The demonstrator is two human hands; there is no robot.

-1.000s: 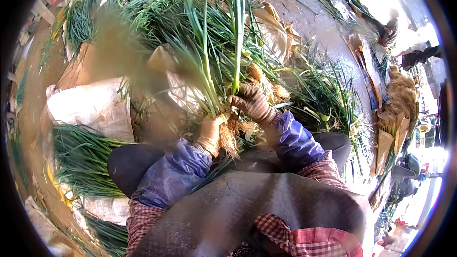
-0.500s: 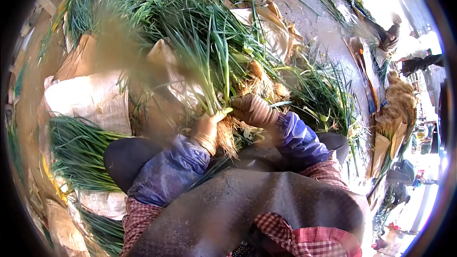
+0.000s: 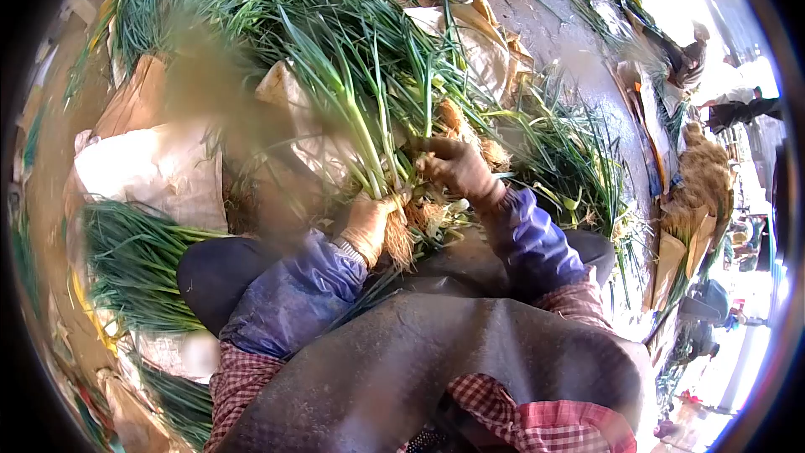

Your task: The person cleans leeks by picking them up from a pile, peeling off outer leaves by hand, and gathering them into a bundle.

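Observation:
My left hand point(image 3: 366, 225), in a pale glove, is closed around a small bunch of green onions point(image 3: 362, 138) just above their roots. The leaves rise away from me and the brown stringy roots point(image 3: 398, 239) hang below my fingers. To the right and slightly higher, my gloved right hand point(image 3: 459, 169) has its fingers bent together. A green leaf point(image 3: 428, 88) runs down into its fingertips; its lower end is hidden. Just behind this hand lie more onions with tan roots point(image 3: 457, 122).
A large heap of green onions point(image 3: 293, 17) lies ahead, with a loose pile point(image 3: 562, 159) to the right. Another bundle point(image 3: 138, 264) lies left beside my knee, near a pale sack point(image 3: 159, 172). A dark apron point(image 3: 470, 352) covers my lap. A blurred smear hides the area left of centre.
My right hand has moved up and right, apart from my left hand, with a leaf at its fingertips. My left hand has kept its hold on the green onions.

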